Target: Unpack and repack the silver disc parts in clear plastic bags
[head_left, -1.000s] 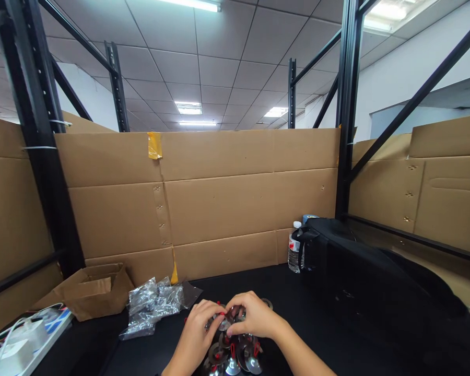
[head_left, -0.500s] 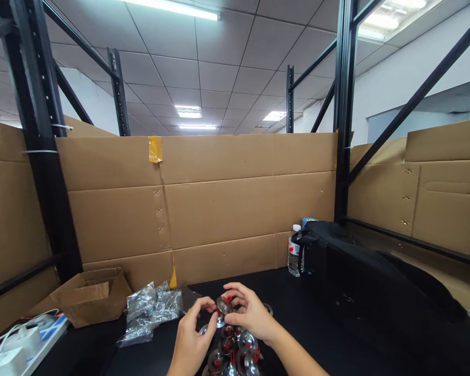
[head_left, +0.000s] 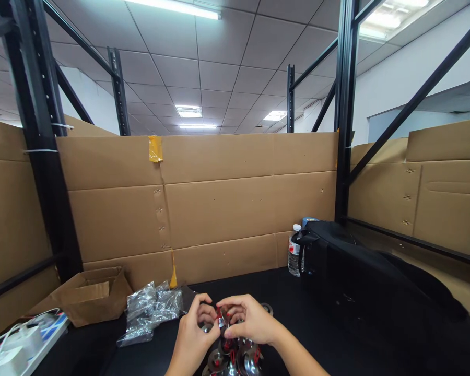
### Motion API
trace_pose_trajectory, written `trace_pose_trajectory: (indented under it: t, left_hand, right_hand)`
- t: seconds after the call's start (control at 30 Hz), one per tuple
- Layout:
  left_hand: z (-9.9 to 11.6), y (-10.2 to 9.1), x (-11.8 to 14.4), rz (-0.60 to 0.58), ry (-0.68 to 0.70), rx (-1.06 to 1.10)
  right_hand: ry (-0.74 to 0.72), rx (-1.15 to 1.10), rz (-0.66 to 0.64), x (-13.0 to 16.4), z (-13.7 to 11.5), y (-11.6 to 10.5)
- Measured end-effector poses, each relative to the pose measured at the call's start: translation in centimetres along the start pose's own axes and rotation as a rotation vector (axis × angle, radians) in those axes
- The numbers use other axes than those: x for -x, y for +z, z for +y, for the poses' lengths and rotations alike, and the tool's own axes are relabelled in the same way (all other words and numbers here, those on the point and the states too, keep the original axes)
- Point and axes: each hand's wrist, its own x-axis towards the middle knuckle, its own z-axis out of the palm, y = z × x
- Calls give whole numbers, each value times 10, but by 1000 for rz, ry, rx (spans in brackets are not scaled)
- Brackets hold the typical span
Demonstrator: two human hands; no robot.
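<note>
The left hand [head_left: 191, 337] and right hand [head_left: 254, 321] are drawn closer than half a second ago; at twelve o'clock from the metal pile [head_left: 232, 367], a metal piece [head_left: 221, 317] is pinched between their curled fingertips, apparently for two-handed handling.

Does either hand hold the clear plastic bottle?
No, the bottle stands by the black bag; left hand and right hand touch silver metal pieces.

Glossy metal discs [head_left: 253, 364] gleam on a matt desk [head_left: 288, 318]; plastic bags [head_left: 152, 310] shine, crinkled; the cardboard box [head_left: 102, 305] looks dull.
</note>
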Motion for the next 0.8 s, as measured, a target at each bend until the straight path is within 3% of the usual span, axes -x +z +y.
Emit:
trace_pose_trajectory:
  t: [0.17, 0.3, 0.37, 0.47, 0.63, 0.8]
  left_hand:
    - [-9, -29, -10, -116, -33, -378]
    - [-23, -46, -10, -287, -87, -535]
    - [-30, -48, -7, -375, -143, -578]
    - [-34, -47, -3, -439, -159, -612]
    - [-26, -34, 0, -386, -26, -560]
    - [-22, -16, 4, -461, 32, -560]
  right_hand:
    - [21, 603, 220, 10, -8, -39]
    - [256, 943, 235, 23, 2, -80]
    - [362, 1006, 197, 26, 11, -94]
    - [392, 1015, 169, 25, 24, -104]
    - [330, 976, 81, 21, 25, -100]
    - [313, 1002, 69, 21, 21, -92]
